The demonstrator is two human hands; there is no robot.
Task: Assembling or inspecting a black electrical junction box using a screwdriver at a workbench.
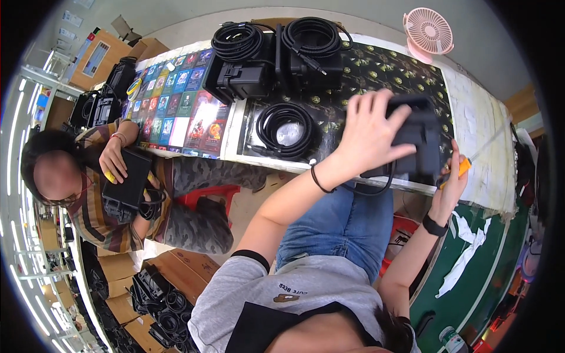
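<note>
A black plastic box-shaped device point(425, 141) sits near the table's front edge, in front of me and to the right. My left hand point(374, 132) is over its left side with the fingers spread; whether it presses on the device I cannot tell. A black cable point(385, 187) hangs in a loop below that hand. Just right of the device, my right hand point(452, 185) grips a screwdriver point(464, 167) by its orange handle, the thin shaft slanting up and away to the right. Left of my left hand lies a coiled black cable point(286, 130) on the table.
Black devices point(244, 79) topped with coiled cables stand at the table's back. A pink fan point(428, 32) is at the far right corner. At my left a seated person point(106, 182) holds a similar black box. White scraps point(468, 247) lie on a green surface at the right.
</note>
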